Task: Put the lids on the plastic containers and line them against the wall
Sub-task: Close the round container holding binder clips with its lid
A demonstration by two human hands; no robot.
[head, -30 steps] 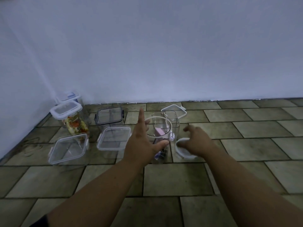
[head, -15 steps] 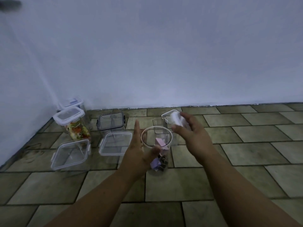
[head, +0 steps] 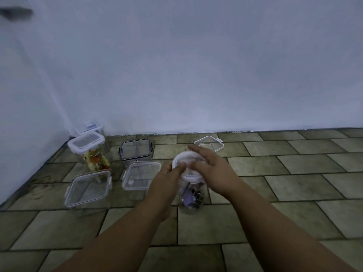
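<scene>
A clear round jar (head: 190, 199) with purple and dark clips inside stands on the tiled floor in front of me. A white round lid (head: 183, 158) sits on its mouth. My right hand (head: 211, 169) lies flat over the lid, fingers spread, pressing on it. My left hand (head: 167, 180) grips the jar's upper side, thumb touching the lid's rim. Behind the jar stands a clear square container with its lid (head: 209, 143) resting askew; most of that container is hidden by my right hand.
The wall (head: 196, 75) meets the floor just behind. In the left corner stand two lidded containers (head: 88, 148), one with colourful contents. A dark-rimmed box (head: 135, 150) and two clear lidded boxes (head: 141, 174) (head: 88, 188) sit left of the jar.
My right hand carried the white lid from the floor at the right up onto the jar's mouth. My left hand closed around the jar's side.
</scene>
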